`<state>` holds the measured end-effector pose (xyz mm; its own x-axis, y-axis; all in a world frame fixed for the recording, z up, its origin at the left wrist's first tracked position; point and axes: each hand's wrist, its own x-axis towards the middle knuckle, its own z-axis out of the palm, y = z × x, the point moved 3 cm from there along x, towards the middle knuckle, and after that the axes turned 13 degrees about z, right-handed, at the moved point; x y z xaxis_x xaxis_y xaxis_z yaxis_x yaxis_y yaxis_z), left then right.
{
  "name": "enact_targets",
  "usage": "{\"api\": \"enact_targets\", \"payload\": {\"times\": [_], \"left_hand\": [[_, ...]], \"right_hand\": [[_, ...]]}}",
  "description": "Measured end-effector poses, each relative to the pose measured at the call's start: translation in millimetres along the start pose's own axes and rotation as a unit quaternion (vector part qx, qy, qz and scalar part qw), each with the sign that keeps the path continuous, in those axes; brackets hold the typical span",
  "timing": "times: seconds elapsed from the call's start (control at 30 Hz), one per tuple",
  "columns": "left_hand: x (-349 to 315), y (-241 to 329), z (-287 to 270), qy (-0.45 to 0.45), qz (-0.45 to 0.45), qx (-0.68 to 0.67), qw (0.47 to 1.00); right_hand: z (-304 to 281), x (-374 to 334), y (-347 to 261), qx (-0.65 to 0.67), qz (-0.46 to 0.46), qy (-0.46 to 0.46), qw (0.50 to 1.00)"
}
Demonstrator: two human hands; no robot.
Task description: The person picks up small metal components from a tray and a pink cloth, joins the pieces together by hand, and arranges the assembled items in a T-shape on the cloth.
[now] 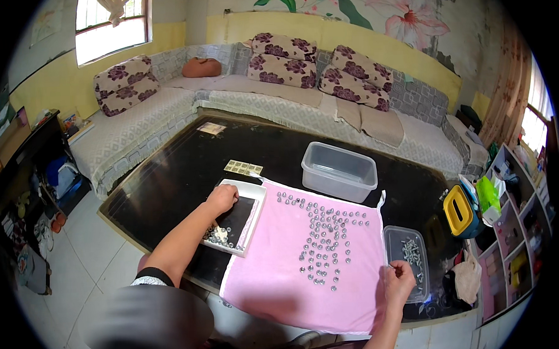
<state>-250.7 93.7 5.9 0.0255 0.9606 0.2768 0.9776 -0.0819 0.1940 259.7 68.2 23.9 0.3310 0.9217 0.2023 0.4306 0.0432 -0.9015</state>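
My left hand [223, 200] is over the far end of a shallow white tray [252, 229], its fingers curled closed; whatever they may hold is hidden. Small shiny round pieces [231, 236] are heaped at the tray's near end. To the right, my right hand [399, 283] is closed in a pinch at the edge of a pink cloth [270, 267], beside a clear plastic tub [389, 239] of small metal pieces [411, 251]. What the pinch holds is too small to make out. Several silvery dome-like pieces [321, 234] are spread in rows on the cloth.
A larger clear plastic bin [339, 183] stands beyond the cloth on the black table [186, 153]. A yellow-and-blue container [458, 211] is at the right, near a shelf [503, 240]. A blurred grey rounded shape [152, 320] covers the lower left.
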Motion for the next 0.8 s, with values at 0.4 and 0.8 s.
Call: {"api": "enact_targets", "payload": {"times": [0.4,0.8], "left_hand": [[-4.0,3.1,-6.0,-0.082,-0.03,0.021,0.996],[-19.6,57.0,-18.0,0.093,-0.018,-0.402,0.911]], "right_hand": [[11.2,-12.5,-14.4,0.018,-0.017,-0.035,0.999],[29.3,-29.3,-27.0,0.134,0.058,-0.133,0.98]]}}
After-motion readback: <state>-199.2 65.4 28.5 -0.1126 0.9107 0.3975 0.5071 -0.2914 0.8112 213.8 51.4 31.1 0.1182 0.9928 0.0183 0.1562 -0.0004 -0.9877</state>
